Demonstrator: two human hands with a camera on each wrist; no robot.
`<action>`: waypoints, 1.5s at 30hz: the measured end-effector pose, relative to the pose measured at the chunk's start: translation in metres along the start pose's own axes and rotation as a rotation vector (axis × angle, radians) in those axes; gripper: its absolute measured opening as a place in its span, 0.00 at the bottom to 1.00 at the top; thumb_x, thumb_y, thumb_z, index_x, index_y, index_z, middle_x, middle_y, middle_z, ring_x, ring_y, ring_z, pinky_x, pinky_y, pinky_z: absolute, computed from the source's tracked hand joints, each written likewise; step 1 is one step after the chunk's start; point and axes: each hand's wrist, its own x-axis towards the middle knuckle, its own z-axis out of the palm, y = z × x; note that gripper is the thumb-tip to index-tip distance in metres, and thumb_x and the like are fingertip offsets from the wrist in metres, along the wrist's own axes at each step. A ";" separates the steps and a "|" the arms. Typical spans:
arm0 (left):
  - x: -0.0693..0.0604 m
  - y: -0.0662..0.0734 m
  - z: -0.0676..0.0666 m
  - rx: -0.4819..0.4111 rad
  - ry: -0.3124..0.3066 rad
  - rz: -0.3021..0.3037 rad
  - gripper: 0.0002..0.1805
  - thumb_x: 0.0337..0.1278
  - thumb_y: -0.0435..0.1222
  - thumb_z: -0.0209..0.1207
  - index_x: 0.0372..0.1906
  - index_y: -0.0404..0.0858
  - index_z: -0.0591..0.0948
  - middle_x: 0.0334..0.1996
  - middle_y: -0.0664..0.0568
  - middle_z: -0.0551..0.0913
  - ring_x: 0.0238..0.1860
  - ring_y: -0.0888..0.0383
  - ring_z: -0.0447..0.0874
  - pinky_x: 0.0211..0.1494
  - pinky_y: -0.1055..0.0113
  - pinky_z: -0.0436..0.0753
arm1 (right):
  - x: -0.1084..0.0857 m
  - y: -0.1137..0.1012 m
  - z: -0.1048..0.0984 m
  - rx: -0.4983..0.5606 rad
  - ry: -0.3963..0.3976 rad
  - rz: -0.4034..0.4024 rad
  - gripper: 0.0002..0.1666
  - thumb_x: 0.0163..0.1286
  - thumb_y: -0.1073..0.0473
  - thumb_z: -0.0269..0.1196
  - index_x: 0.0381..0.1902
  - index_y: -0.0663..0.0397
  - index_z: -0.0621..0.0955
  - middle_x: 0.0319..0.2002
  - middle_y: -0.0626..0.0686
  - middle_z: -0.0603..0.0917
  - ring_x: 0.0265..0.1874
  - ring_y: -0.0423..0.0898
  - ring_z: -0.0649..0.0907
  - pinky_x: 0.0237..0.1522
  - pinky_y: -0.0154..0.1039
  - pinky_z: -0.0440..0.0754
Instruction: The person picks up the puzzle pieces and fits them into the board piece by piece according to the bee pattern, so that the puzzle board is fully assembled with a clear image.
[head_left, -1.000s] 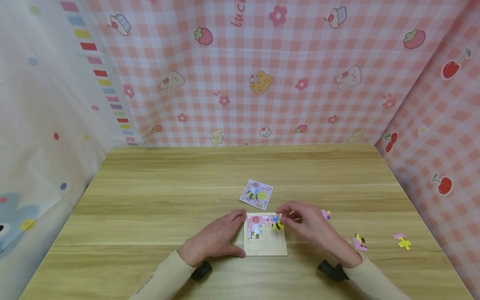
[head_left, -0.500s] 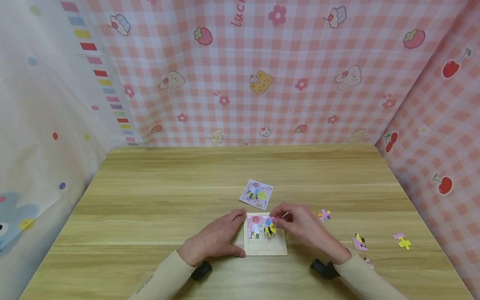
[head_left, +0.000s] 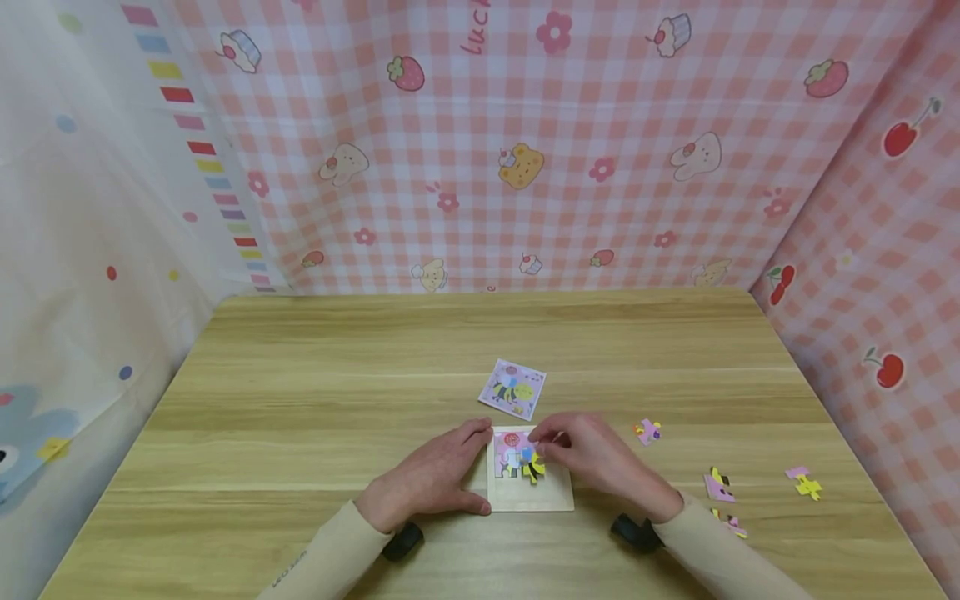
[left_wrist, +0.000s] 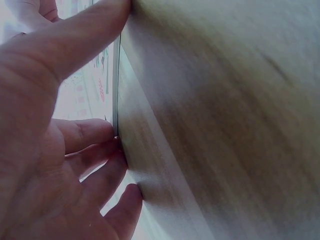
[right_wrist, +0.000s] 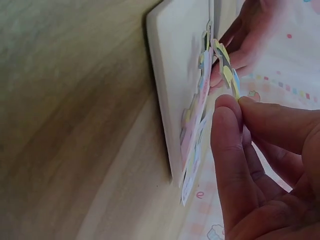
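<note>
A square wooden puzzle tray [head_left: 555, 498] lies flat on the table. Joined pieces with a pink background [head_left: 504, 443] fill part of its upper left. My left hand [head_left: 431, 477] rests along the tray's left side, fingertips at the upper corner and thumb at the lower one. In the left wrist view, its fingers [left_wrist: 92, 135] are extended and touch the edge. Between thumb and forefinger, my right hand [head_left: 588, 450] pinches a yellow, black and blue puzzle piece [head_left: 534, 471]. The right wrist view shows this puzzle piece [right_wrist: 226, 65] held tilted above the tray [right_wrist: 177, 60].
Behind the tray lies a picture card [head_left: 513, 389] with a bee on it. Loose puzzle pieces lie to the right: a pink one [head_left: 648, 431], a pink-and-yellow one [head_left: 806, 483], another [head_left: 720, 485], and one [head_left: 729, 522] beside the right sleeve. Patterned curtains [head_left: 480, 167] surround the table.
My right hand has moved left over the tray with the pinched puzzle piece, from the upper right corner to beside the joined pieces. The left hand has stayed in place.
</note>
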 end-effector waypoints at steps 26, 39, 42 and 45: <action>-0.002 0.000 0.001 0.002 0.004 0.007 0.56 0.51 0.54 0.77 0.76 0.28 0.64 0.77 0.39 0.62 0.75 0.45 0.66 0.77 0.54 0.68 | 0.010 0.001 0.009 -0.013 -0.050 0.041 0.06 0.66 0.68 0.69 0.39 0.53 0.89 0.32 0.41 0.85 0.32 0.37 0.80 0.36 0.34 0.80; -0.002 -0.001 0.000 -0.006 -0.012 -0.006 0.55 0.52 0.54 0.76 0.77 0.28 0.64 0.78 0.39 0.62 0.75 0.45 0.66 0.77 0.53 0.68 | 0.001 -0.003 0.008 -0.123 0.006 0.005 0.06 0.68 0.66 0.70 0.41 0.52 0.89 0.36 0.43 0.87 0.33 0.37 0.80 0.40 0.37 0.82; -0.001 0.000 -0.001 -0.005 -0.005 -0.001 0.55 0.52 0.53 0.76 0.77 0.28 0.64 0.78 0.39 0.62 0.75 0.45 0.66 0.76 0.53 0.69 | -0.004 -0.002 0.005 -0.192 0.043 -0.040 0.06 0.68 0.66 0.70 0.41 0.52 0.89 0.37 0.44 0.86 0.34 0.38 0.80 0.41 0.39 0.83; 0.000 0.001 -0.001 -0.004 -0.001 0.002 0.55 0.51 0.53 0.77 0.76 0.28 0.64 0.77 0.39 0.63 0.75 0.45 0.66 0.76 0.53 0.69 | -0.009 0.000 0.001 -0.256 0.056 -0.123 0.05 0.69 0.65 0.69 0.42 0.53 0.89 0.40 0.46 0.87 0.38 0.40 0.83 0.43 0.41 0.85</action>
